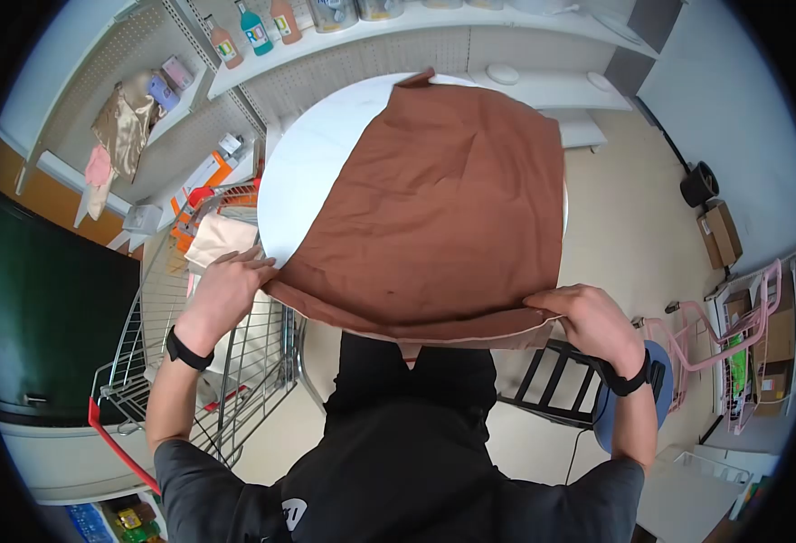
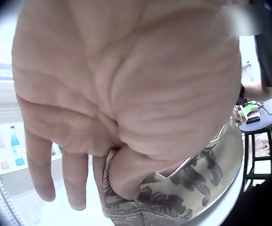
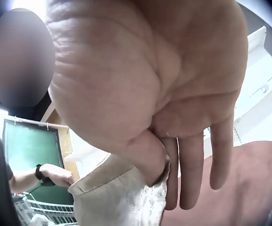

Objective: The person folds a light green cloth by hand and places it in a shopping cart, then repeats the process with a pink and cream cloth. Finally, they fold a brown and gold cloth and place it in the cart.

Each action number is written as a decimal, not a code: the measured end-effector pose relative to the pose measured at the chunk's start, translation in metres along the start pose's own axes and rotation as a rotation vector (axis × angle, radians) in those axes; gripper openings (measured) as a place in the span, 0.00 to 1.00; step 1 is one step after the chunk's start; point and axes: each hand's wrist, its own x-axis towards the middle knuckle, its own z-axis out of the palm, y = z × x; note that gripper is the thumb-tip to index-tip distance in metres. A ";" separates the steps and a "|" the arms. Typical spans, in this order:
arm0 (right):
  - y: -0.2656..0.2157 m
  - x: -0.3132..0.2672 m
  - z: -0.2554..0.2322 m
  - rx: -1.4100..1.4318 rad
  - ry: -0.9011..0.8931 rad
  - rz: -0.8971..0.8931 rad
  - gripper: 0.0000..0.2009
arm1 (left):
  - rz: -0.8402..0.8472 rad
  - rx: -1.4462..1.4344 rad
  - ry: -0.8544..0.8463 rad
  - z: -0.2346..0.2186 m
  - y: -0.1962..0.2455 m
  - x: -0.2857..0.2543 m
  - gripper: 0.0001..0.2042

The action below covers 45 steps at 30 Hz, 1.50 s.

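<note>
A brown cloth (image 1: 443,199) lies spread over a round white table (image 1: 303,167), its near edge lifted and folded over toward the person. My left hand (image 1: 226,294) pinches the near left corner; in the left wrist view the thumb and index finger of the hand (image 2: 126,94) grip a patterned underside (image 2: 173,197), other fingers extended. My right hand (image 1: 597,326) pinches the near right part of that edge. In the right wrist view, the hand (image 3: 150,84) holds a pale, shiny side of the cloth (image 3: 112,197) between thumb and index finger.
A wire shopping cart (image 1: 226,362) with folded fabric stands left of the table. Behind are shelves (image 1: 353,45) with bottles and jars. A blue-seated stool (image 1: 660,389) and a black rack are at the right, with pink carts (image 1: 724,335) and boxes farther off.
</note>
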 end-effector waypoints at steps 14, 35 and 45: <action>0.000 -0.009 -0.044 0.328 0.415 0.179 0.08 | -0.129 -0.812 0.115 -0.050 -0.047 -0.008 0.18; 0.110 0.288 0.081 -0.258 -0.025 0.218 0.45 | -0.278 -0.372 -0.126 0.049 -0.134 -0.060 0.13; 0.103 0.415 0.066 -0.332 0.140 0.055 0.38 | -0.125 -0.376 -0.143 0.019 -0.089 -0.049 0.12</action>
